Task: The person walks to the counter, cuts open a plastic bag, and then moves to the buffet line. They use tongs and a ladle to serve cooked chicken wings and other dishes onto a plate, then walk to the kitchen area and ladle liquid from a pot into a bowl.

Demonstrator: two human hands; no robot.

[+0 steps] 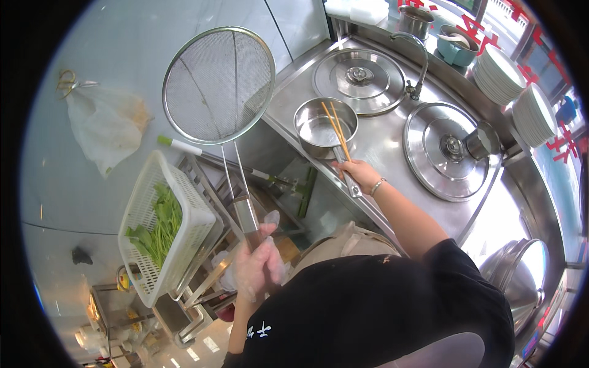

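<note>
A clear plastic glove covers my left hand (258,262), which is wrapped around the metal handle of a round wire-mesh strainer (218,85). The strainer is raised, its mesh seen against the pale wall. My right hand (361,176), bare with a bracelet at the wrist, grips the flat handle of a stainless steel saucepan (313,129) together with a pair of wooden chopsticks (339,131). The chopstick tips reach over the pan's mouth. No food shows inside the pan, which is at the front edge of the steel counter (382,152).
Two round steel lids (336,76) (423,138) cover wells around a tap (418,69). A metal cup (482,140) rests on the nearer lid. Stacked white plates (499,76) line the ledge. Leafy greens (161,225) fill part of a white basket (198,221) at left.
</note>
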